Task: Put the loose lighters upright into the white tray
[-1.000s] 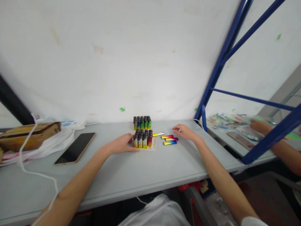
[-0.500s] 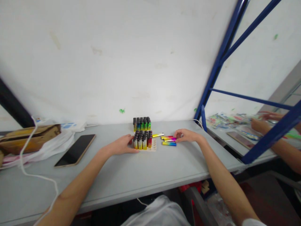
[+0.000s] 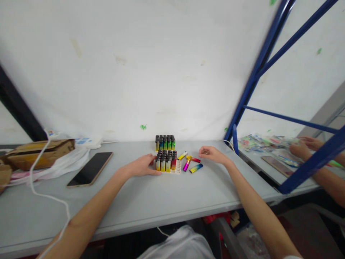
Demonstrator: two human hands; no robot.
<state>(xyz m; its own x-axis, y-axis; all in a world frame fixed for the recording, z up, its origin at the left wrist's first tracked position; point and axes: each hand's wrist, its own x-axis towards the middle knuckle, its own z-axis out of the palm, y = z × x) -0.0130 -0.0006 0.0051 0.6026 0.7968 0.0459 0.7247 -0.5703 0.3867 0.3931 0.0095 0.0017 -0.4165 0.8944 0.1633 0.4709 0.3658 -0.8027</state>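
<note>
Disposable lighters with black tops and shiny yellow, silver and red bodies stand upright in a white slotted tray, whose right-hand slots show bare. My left hand is closed around the tray's left side, thumb along the front. On the right, my right hand hovers with bent fingers slightly apart and nothing visible in them. Beside its fingertips lie a red lighter, a pink-and-yellow lighter, a blue-and-yellow lighter and a yellow-silver lighter.
Behind the tray stands another block of upright lighters near the wall. A phone, a cardboard box and a white cable are on the left. Past the blue metal frame, another person's hands work over small packets.
The loose lighters have turned and spread from a near-parallel stack into different angles. My right hand has drawn slightly away from them. My left hand stays at the tray.
</note>
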